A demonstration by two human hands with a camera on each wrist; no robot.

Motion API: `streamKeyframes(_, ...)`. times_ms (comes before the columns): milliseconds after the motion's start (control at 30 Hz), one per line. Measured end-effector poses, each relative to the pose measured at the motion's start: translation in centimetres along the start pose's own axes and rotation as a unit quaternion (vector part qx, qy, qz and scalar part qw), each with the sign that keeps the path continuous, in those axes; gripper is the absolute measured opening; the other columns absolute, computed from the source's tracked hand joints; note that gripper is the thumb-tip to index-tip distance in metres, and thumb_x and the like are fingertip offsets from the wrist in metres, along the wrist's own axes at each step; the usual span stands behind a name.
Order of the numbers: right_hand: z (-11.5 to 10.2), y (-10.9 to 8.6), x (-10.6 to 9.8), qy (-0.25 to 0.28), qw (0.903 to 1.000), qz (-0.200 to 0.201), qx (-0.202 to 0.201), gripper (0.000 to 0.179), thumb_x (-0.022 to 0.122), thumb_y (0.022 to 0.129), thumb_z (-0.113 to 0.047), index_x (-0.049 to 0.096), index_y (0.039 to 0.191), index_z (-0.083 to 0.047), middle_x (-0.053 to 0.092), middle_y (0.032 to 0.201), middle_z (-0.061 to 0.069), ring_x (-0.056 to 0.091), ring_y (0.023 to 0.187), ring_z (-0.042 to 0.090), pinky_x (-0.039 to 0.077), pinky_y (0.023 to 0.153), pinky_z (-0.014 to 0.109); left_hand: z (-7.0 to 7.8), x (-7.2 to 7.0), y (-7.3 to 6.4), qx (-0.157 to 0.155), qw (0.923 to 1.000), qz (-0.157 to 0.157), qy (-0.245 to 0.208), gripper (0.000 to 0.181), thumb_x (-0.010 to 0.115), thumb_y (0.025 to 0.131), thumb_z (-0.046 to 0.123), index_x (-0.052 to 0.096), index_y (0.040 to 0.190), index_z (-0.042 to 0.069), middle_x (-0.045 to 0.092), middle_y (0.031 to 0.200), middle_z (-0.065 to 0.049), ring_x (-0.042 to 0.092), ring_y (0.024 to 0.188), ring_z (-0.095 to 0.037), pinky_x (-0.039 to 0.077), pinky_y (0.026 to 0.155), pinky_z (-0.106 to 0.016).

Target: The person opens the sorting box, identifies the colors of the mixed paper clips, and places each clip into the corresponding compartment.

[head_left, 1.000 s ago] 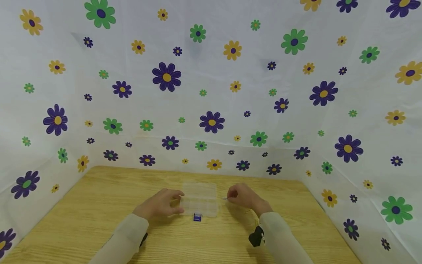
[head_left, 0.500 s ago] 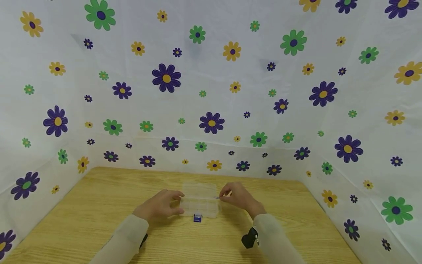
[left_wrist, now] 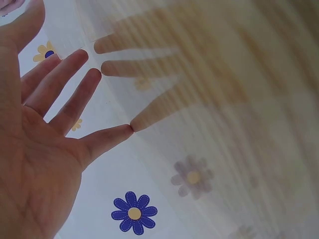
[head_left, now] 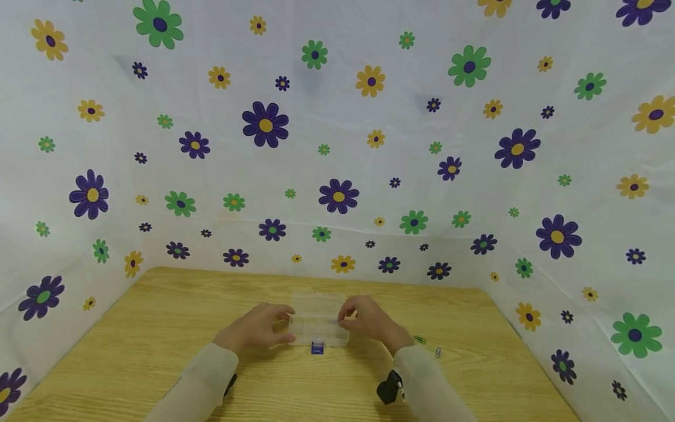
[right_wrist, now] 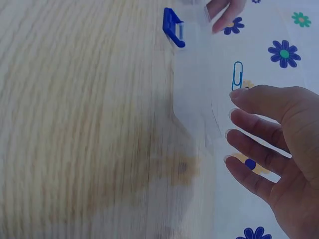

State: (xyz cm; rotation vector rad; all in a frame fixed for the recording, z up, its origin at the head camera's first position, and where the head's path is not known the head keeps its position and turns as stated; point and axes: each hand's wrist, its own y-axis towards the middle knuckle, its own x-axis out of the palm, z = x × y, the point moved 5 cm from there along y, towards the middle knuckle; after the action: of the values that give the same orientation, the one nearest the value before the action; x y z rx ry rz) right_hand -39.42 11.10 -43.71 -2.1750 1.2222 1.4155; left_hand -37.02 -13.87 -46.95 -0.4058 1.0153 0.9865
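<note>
A clear plastic box (head_left: 319, 303) with compartments lies opened flat on the table, a blue latch (head_left: 317, 348) at its near edge. My right hand (head_left: 367, 318) pinches a blue paper clip (right_wrist: 240, 78) between thumb and fingertip, above the right part of the box. The clip points up and away from the fingertips in the right wrist view. My left hand (head_left: 256, 325) stays at the box's left side, thumb and fingers spread along that edge. In the left wrist view its fingers are straight, and fingertips meet their reflections on the shiny tabletop.
A green paper clip (head_left: 419, 339) and another small pale clip (head_left: 438, 353) lie on the wooden table (head_left: 253, 387) right of my right hand. White cloth (head_left: 295, 164) with printed flowers encloses the back and sides.
My right hand has moved left with the paper clip, from beside the box to over it, uncovering two clips on the table. The left hand holds its place.
</note>
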Motion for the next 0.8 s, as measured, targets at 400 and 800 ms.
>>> streamKeyframes(400,-1.0,0.6,1.4,0.003,0.9998,-0.021,0.003,0.009,0.076,0.091,-0.007,0.079,0.084,-0.012,0.073,0.093,0.000,0.066,0.093,0.019,0.059,0.091,0.043,0.1,-0.1,-0.1,-0.006,1.0000,0.004,0.005,0.062,0.075,0.093,0.046,0.063,0.134,0.001,0.071,0.130,-0.018,0.067,0.122,-0.037,0.048,0.110,-0.060)
streamKeyframes(800,-1.0,-0.3,0.3,0.000,0.9994,-0.020,-0.028,0.013,0.073,0.095,-0.011,0.080,0.105,-0.007,0.076,0.105,0.007,0.068,0.095,0.022,0.060,0.086,0.038,0.1,0.0,0.0,0.002,1.0000,0.003,0.003,0.062,0.075,0.093,0.044,0.062,0.135,0.001,0.071,0.131,-0.018,0.068,0.121,-0.036,0.048,0.109,-0.059)
